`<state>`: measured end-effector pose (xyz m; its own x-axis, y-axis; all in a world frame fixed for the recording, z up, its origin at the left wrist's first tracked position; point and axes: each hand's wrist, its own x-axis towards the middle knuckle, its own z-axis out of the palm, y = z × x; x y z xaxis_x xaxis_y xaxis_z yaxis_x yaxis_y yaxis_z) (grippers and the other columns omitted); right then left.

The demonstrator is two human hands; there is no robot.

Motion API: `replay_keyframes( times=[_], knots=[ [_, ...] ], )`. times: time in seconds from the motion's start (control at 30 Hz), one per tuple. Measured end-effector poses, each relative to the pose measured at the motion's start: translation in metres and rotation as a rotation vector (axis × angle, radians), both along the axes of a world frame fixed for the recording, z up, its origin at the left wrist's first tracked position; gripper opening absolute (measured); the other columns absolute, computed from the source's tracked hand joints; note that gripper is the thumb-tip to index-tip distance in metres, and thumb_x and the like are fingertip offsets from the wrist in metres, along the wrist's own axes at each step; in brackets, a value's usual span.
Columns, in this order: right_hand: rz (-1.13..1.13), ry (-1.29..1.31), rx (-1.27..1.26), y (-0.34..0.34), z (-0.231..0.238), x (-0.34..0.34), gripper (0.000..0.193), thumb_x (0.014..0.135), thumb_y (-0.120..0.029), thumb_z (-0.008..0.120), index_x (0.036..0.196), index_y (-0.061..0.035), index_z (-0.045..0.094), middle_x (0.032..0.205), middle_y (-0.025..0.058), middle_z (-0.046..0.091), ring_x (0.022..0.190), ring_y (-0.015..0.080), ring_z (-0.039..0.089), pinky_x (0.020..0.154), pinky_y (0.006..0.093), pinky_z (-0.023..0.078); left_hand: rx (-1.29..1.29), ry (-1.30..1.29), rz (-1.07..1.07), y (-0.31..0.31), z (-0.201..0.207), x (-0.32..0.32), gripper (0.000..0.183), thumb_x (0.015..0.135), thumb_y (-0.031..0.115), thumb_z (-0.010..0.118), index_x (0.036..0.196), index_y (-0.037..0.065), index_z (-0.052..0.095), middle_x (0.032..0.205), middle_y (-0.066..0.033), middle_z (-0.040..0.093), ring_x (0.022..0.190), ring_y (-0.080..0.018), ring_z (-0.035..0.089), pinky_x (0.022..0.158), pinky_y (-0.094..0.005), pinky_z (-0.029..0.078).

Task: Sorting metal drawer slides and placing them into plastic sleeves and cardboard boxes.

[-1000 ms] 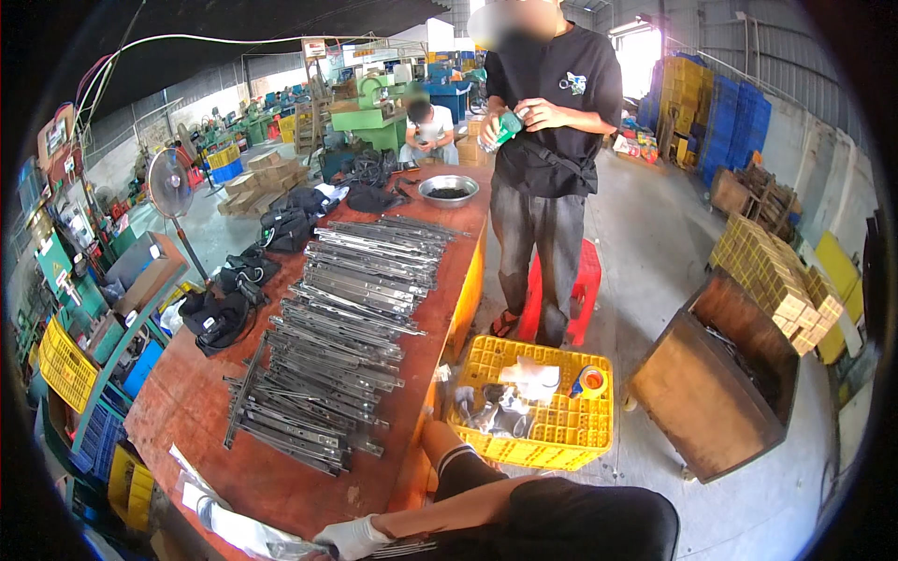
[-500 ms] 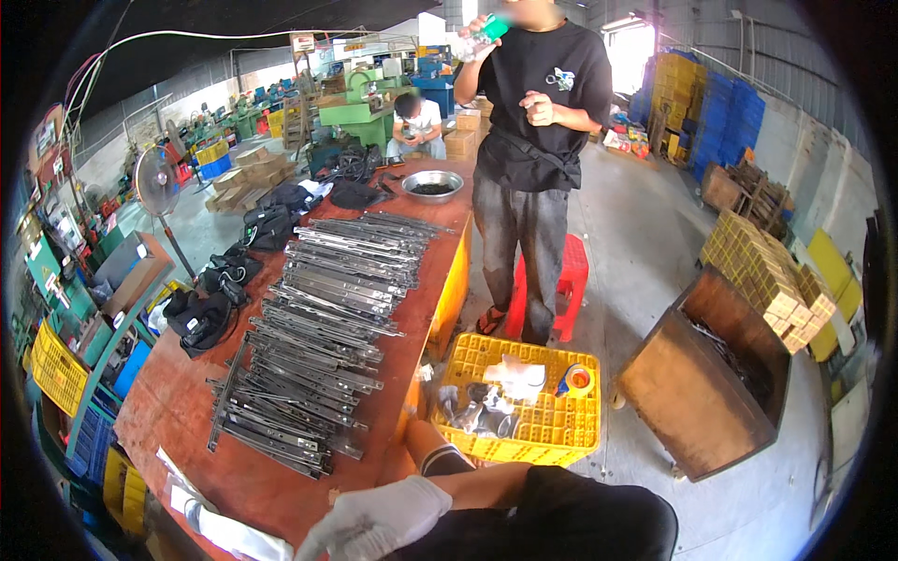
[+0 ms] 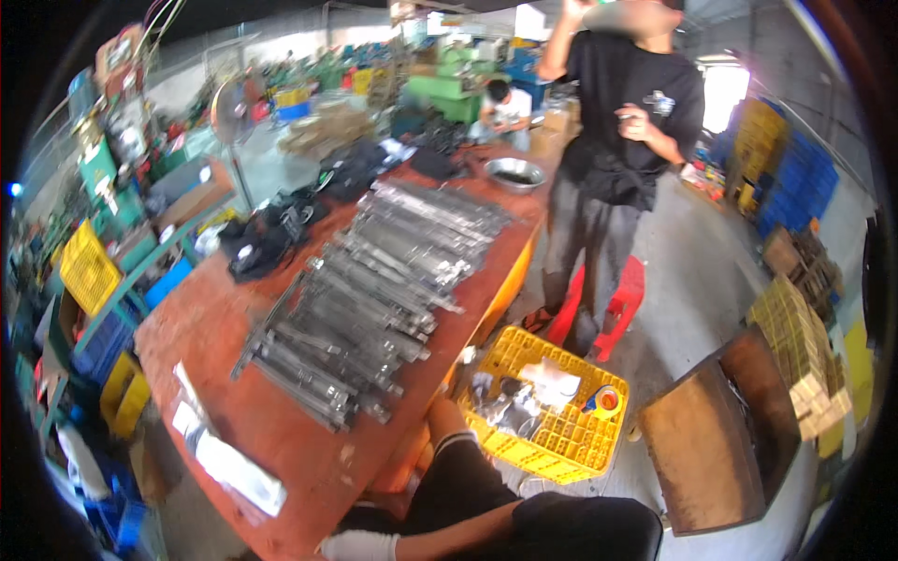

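Observation:
My right hand (image 3: 358, 545), in a white glove, is low at the bottom edge beside the near side of the red-brown table (image 3: 318, 477). Its fingers are cut off by the frame, so what they do is hidden. My left hand is out of view. On the table lies a wide row of long, narrow metal rails (image 3: 374, 280), stacked side by side. Nearer to me on the tabletop are a white packet (image 3: 238, 472) and a thin white strip. No rail is in contact with the visible part of my hand.
A yellow crate (image 3: 533, 458), carrying plastic bags and a tape roll (image 3: 607, 400), stands right of the table. Behind it a person (image 3: 622, 122) stands by a red stool (image 3: 622, 304). A wooden bin (image 3: 702, 449) is at right. A metal bowl (image 3: 514, 185) and black bags (image 3: 267, 238) edge the table.
My view has swung left and is blurred, so the scene sits further right. My right hand has dropped mostly below the bottom edge. The standing person's raised arm has gone higher.

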<state>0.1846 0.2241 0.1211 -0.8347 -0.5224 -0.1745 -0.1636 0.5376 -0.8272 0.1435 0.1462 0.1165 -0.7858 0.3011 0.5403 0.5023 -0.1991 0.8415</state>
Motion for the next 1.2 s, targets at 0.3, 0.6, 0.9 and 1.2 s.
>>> replay_keyframes(
  times=[0.3, 0.6, 0.9, 1.2],
  knots=[
    [0.560, 0.379, -0.242, -0.003, -0.019, -0.034, 0.027, 0.074, -0.018, 0.069, 0.100, -0.0102, 0.065, 0.092, 0.0131, 0.063, 0.090, 0.0354, 0.063, 0.078, 0.0439, 0.052, -0.858, 0.046, -0.080, -0.156, -0.048, 0.038, 0.067, 0.071, 0.001, 0.066, 0.136, 0.001, 0.052, 0.121, -0.0237, 0.063, 0.107, -0.0393, 0.064, 0.091, -0.0482, 0.052],
    [0.237, 0.173, -0.363, -0.046, -0.030, -0.022, 0.040, 0.074, -0.008, 0.077, 0.113, -0.0092, 0.070, 0.108, 0.0144, 0.067, 0.091, 0.0330, 0.067, 0.077, 0.0412, 0.055, -1.016, 0.201, 0.158, -0.219, -0.079, 0.043, 0.026, 0.081, 0.006, 0.064, 0.104, -0.006, 0.061, 0.099, -0.0175, 0.067, 0.096, -0.0331, 0.069, 0.076, -0.0399, 0.060],
    [0.465, 0.138, 0.097, -0.057, -0.055, -0.032, 0.030, 0.085, -0.017, 0.070, 0.112, -0.0059, 0.061, 0.107, 0.0152, 0.066, 0.095, 0.0365, 0.065, 0.079, 0.0459, 0.053, -1.536, 0.000, 0.057, -0.325, -0.262, -0.013, 0.041, 0.072, 0.008, 0.075, 0.110, 0.002, 0.059, 0.100, -0.0143, 0.065, 0.104, -0.0304, 0.065, 0.089, -0.0400, 0.055],
    [0.431, -0.031, 0.326, -0.055, -0.075, -0.030, 0.036, 0.092, -0.030, 0.065, 0.119, -0.0059, 0.059, 0.115, 0.0146, 0.067, 0.102, 0.0362, 0.064, 0.087, 0.0464, 0.052, -1.785, -0.049, 0.349, -0.312, -0.299, -0.038, 0.035, 0.080, 0.011, 0.070, 0.111, 0.000, 0.056, 0.076, -0.0052, 0.071, 0.070, -0.0242, 0.072, 0.061, -0.0387, 0.054]
  ],
)
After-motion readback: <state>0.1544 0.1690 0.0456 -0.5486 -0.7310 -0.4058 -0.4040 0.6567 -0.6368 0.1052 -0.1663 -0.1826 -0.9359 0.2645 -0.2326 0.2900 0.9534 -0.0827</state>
